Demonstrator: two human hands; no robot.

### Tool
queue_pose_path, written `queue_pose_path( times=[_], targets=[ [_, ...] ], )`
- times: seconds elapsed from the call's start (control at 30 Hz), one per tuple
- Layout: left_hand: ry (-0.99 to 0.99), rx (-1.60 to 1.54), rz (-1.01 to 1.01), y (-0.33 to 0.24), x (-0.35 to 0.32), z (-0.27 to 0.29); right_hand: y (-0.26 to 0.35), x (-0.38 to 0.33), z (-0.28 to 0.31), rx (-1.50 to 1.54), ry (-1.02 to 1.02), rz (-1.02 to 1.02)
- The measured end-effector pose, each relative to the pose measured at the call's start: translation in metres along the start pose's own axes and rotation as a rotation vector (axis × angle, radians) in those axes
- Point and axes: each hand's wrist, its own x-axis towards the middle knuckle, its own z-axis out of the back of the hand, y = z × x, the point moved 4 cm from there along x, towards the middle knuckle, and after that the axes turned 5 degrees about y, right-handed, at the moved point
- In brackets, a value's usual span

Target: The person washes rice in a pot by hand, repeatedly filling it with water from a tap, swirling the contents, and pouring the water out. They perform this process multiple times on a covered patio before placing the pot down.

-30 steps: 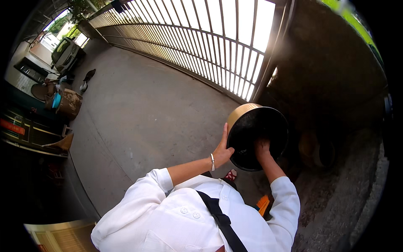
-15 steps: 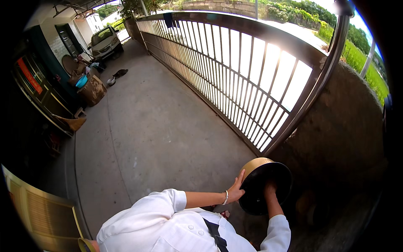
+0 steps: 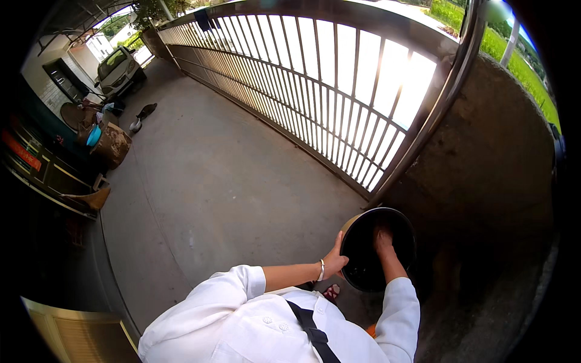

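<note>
A round pot (image 3: pixel 364 260), gold outside and black inside, is held in front of me to the right, its mouth facing me. My left hand (image 3: pixel 334 260) is closed on the pot's left side, thumb toward the rim. Down inside the pot is my right hand (image 3: pixel 382 239), near its far inner wall. The dark inside hides the right fingertips and anything they may touch.
A barred metal gate (image 3: pixel 315 91) runs along the far side and meets a rough wall (image 3: pixel 484 151) at right. A dark animal (image 3: pixel 146 111) lies on the concrete floor (image 3: pixel 206 181) beside a bowl (image 3: pixel 135 126). A car (image 3: pixel 118 71) is parked far left; a yellowish panel (image 3: pixel 78 333) stands near left.
The pot's mouth has turned more toward me, showing less of its gold outside. My right hand has shifted inside the pot, while my left still grips its side. The whole view has swung slightly.
</note>
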Motion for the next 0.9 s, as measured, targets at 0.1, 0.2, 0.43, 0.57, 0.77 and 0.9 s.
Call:
queue_pose_path(
  times=[0.1, 0.2, 0.43, 0.57, 0.77, 0.9],
  targets=[
    [-0.045, -0.040, -0.036, 0.004, 0.010, 0.022, 0.002, -0.022, -0.017, 0.278, 0.327, -0.170],
    [-0.011, 0.009, -0.078, -0.002, 0.009, 0.012, 0.031, -0.053, -0.019, 0.386, 0.794, -0.162],
    [0.122, 0.011, 0.052, 0.016, 0.019, 0.007, 0.061, -0.018, 0.049, 0.586, 0.392, -0.120],
    [0.036, -0.061, 0.049, 0.012, 0.010, 0.006, 0.009, -0.031, 0.012, 0.069, 0.006, -0.120],
    [0.134, 0.049, -0.064, 0.025, 0.029, 0.020, 0.021, -0.081, 0.011, 0.520, 0.578, -0.214],
    [0.140, 0.198, -0.299, 0.036, 0.051, 0.032, 0.076, -0.077, 0.019, 1.244, 0.261, -0.419]
  ],
)
